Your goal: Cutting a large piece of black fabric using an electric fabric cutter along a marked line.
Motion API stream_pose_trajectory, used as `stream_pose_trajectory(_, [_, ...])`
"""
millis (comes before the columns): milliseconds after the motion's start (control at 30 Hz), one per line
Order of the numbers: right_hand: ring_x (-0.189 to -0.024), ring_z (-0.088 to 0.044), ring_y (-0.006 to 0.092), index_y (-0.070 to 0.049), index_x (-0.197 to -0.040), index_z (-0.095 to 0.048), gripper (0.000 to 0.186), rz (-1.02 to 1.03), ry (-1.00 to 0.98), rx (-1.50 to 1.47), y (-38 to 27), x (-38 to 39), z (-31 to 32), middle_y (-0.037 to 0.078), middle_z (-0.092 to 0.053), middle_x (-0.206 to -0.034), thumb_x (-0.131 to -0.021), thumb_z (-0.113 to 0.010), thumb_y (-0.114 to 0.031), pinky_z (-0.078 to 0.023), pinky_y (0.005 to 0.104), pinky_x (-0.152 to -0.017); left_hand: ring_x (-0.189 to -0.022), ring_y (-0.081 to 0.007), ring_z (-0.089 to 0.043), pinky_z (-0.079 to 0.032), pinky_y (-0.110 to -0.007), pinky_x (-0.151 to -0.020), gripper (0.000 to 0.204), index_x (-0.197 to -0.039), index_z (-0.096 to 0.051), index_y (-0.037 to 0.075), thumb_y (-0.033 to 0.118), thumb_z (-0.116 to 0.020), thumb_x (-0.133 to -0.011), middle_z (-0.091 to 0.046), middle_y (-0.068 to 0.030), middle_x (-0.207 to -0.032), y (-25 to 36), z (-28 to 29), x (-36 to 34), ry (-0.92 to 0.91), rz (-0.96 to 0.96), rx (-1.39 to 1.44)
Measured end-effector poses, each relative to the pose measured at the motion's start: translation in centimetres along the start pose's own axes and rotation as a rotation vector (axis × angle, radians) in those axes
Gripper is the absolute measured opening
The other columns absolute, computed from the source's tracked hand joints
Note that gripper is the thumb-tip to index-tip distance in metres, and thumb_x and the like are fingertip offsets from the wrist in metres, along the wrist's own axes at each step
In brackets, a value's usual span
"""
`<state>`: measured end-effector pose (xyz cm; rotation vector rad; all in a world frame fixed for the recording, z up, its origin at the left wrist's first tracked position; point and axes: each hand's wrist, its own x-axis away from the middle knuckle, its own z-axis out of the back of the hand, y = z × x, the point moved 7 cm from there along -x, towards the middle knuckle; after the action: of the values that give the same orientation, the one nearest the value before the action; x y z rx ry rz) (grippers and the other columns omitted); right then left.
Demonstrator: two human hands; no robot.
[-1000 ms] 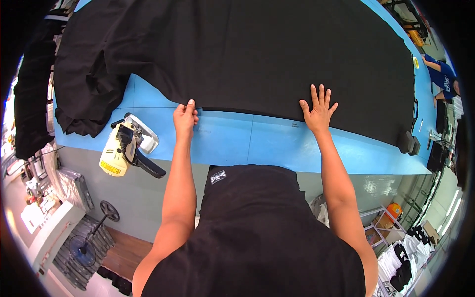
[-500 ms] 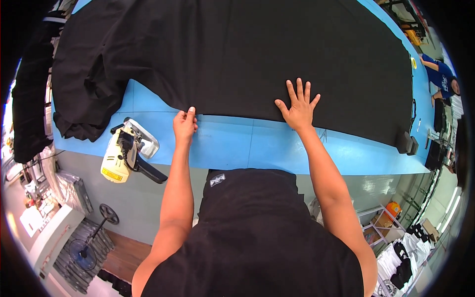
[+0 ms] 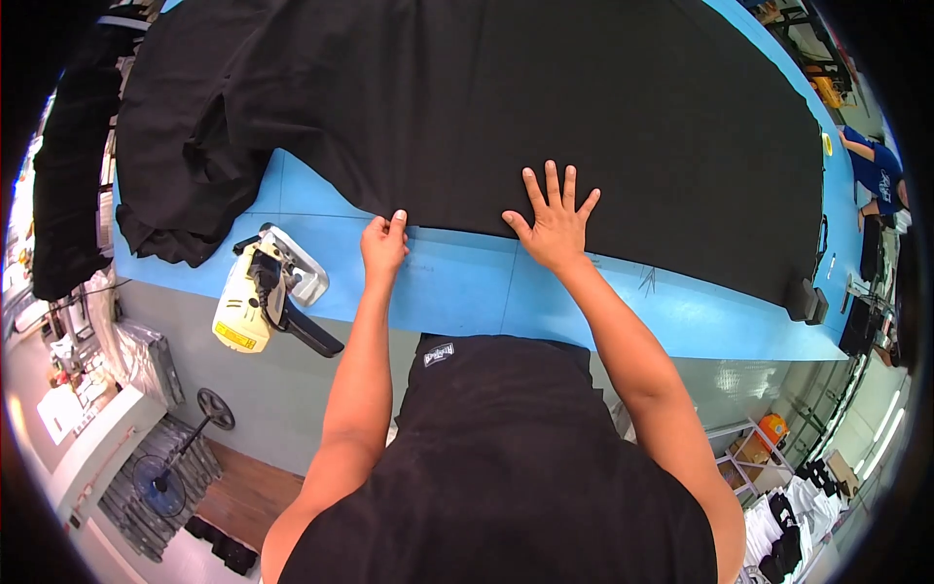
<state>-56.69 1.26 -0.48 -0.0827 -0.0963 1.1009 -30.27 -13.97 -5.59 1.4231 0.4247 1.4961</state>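
Observation:
A wide sheet of black fabric (image 3: 623, 117) lies over the blue table (image 3: 457, 282). It is flat in the middle and on the right, bunched in folds on the left. My left hand (image 3: 385, 247) pinches the fabric's near edge between thumb and fingers. To the right, my right hand (image 3: 556, 220) rests palm down on the fabric near that same edge, fingers spread. Left of my left hand, a cream-coloured handheld cloth cutter (image 3: 255, 297) with a black handle sits at the table's front edge.
A black block (image 3: 807, 303) stands on the fabric's near right corner. A roll of tape (image 3: 827, 144) lies by the right edge. Beyond the table's right end is another person (image 3: 876, 170) in a blue shirt. A fan (image 3: 161, 485) stands at the lower left, a shelf with folded garments (image 3: 793, 516) at the lower right.
My right hand has slid left across the fabric, closer to my left hand. My left hand keeps its pinch on the edge. The whole view has shifted slightly.

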Motion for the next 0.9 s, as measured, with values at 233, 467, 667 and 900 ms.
stream_pose_trajectory(233, [-0.153, -0.007, 0.0386, -0.03, -0.157, -0.031, 0.076, 0.064, 0.055, -0.012, -3.6, -1.3, 0.8, 0.009, -0.017, -0.166, -0.094, -0.038, -0.072, 0.0, 0.0777, -0.109, -0.052, -0.0099, -0.054, -0.044, -0.028, -0.048, 0.039, -0.075, -0.053, 0.004, 0.033, -0.071, -0.094, -0.059, -0.0059, -0.066, 0.8, -0.2, -0.5, -0.021, 0.045, -0.071])
stream_pose_trajectory(467, [-0.153, -0.01, 0.0379, -0.029, -0.156, -0.033, 0.075, 0.016, 0.022, -0.061, -3.0, -0.6, 0.1, 0.009, -0.02, -0.165, -0.093, -0.04, -0.071, -0.001, 0.0774, -0.11, -0.117, -0.0322, -0.054, -0.038, -0.047, -0.1, 0.038, -0.118, -0.062, 0.006, 0.032, -0.069, -0.091, -0.061, -0.0133, -0.121, 14.8, -6.2, 4.8, 0.29, -1.077, -0.65])
stream_pose_trajectory(667, [-0.152, -0.013, 0.0387, -0.024, -0.152, -0.04, 0.076, -0.101, 0.124, -0.189, 1.2, -0.2, 3.2, 0.01, -0.022, -0.165, -0.091, -0.052, -0.067, -0.006, 0.0792, -0.108, -0.154, -0.0344, -0.005, -0.003, -0.078, -0.11, 0.067, -0.154, -0.039, 0.029, 0.062, -0.047, -0.096, -0.023, -0.0001, -0.165, 9.0, -11.9, 1.4, 0.045, -0.843, -1.163])
stream_pose_trajectory(900, [-0.153, -0.01, 0.0402, -0.031, -0.157, -0.03, 0.076, -0.332, 0.083, 0.026, 10.8, 3.9, 1.0, 0.008, -0.017, -0.166, -0.093, -0.046, -0.07, -0.004, 0.0777, -0.109, -0.153, -0.0373, -0.01, -0.007, -0.077, -0.11, 0.066, -0.153, -0.04, 0.026, 0.06, -0.05, -0.097, -0.028, -0.0033, -0.163, 12.6, -13.9, 2.5, 0.018, -0.873, -1.07])
